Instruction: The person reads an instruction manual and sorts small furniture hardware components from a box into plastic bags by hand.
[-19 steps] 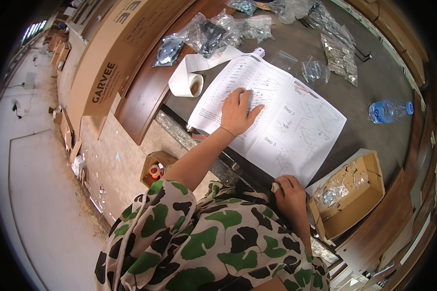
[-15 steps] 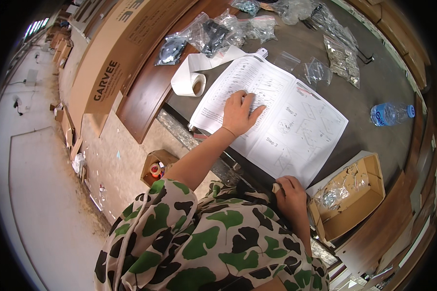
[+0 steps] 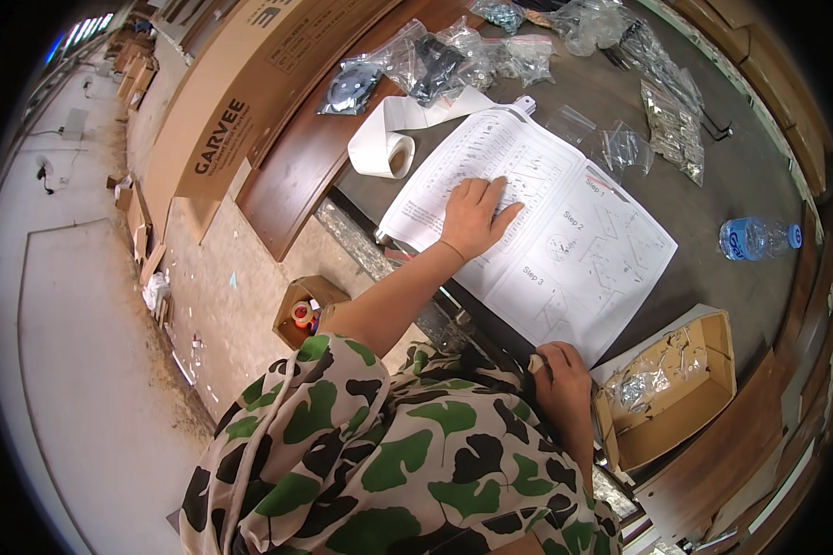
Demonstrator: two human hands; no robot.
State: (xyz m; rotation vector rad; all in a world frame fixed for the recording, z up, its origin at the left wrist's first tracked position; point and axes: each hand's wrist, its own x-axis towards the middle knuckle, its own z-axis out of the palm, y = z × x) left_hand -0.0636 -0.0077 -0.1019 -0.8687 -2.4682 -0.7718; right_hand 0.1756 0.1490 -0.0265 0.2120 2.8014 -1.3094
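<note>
An open instruction booklet point(image 3: 611, 250) with printed diagrams lies on the dark table. Across its left page rests my left hand point(image 3: 473, 218), open, palm down with the thumb spread toward the fold. My right hand point(image 3: 565, 377) is closed at the near table edge, beside the booklet's lower corner. A small pale spot shows at its thumb side; whether this is a thing it grips is not clear. A roll of white label tape point(image 3: 395, 155) stands beyond the left page, its loose strip running toward the booklet's top.
Plastic bags of hardware point(image 3: 435, 65) lie along the far side, with a bag of metal fittings point(image 3: 673, 134) to the right. A water bottle point(image 3: 757, 239) lies at right. Near my right hand sits an open cardboard box point(image 3: 676, 416); a large carton point(image 3: 194, 139) stands left.
The whole view has shifted slightly, so the table things sit a little farther right. Both hands keep nearly the same places and poses by the booklet.
</note>
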